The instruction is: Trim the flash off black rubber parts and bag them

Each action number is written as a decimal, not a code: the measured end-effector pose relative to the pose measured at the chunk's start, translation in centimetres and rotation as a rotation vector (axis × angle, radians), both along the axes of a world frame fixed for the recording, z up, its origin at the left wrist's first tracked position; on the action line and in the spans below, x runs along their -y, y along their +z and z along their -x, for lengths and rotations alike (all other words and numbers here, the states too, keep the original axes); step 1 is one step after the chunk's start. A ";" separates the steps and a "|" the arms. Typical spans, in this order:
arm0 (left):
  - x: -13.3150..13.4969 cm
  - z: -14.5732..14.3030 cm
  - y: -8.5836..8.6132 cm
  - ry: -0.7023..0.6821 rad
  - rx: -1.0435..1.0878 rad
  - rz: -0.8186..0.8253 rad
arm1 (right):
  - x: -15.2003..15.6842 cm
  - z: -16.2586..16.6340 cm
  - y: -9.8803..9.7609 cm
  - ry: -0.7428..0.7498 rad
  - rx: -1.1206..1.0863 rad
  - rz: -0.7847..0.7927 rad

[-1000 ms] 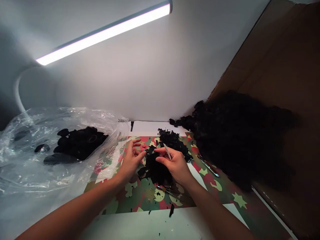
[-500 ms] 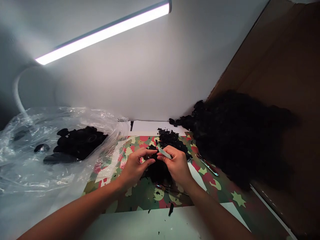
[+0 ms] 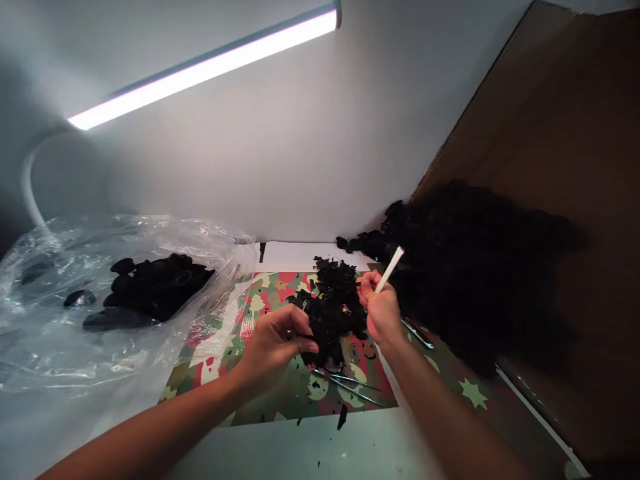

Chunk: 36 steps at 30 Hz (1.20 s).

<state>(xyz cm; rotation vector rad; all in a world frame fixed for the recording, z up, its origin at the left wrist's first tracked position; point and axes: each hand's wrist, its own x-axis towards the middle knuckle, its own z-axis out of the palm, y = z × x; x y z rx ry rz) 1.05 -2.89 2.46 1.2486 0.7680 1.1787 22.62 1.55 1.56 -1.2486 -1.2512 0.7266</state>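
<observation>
- Black, thin, ragged scraps (image 3: 327, 327) lie heaped at the frame's centre; the left hand (image 3: 280, 340) curls over their left edge, thumb near fingertips, its hold unclear.
- Right hand (image 3: 383, 310), right of centre, pinches a slim white stick (image 3: 390, 269).
- Silvery metal tweezers (image 3: 327, 375) lie lower centre.

This looks like a small handwork spot, in a home or workshop I cannot tell: a bench (image 3: 270, 453) at six o'clock carries tweezers (image 3: 334, 377) and black scraps (image 3: 327, 327), a strip lamp (image 3: 207, 72) glows at eleven, a plastic bag (image 3: 90, 263) lies at nine, and cardboard (image 3: 540, 120) stands at two.
</observation>
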 end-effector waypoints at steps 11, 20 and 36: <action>-2.7 0.4 -2.1 0.023 0.338 0.362 | 1.2 1.2 0.1 0.072 0.149 0.014; -3.1 0.7 -2.6 0.043 0.424 0.443 | 3.5 3.3 1.2 0.224 0.022 0.031; -3.1 0.9 -1.9 0.045 0.134 0.203 | 4.4 4.2 1.1 0.376 0.096 0.057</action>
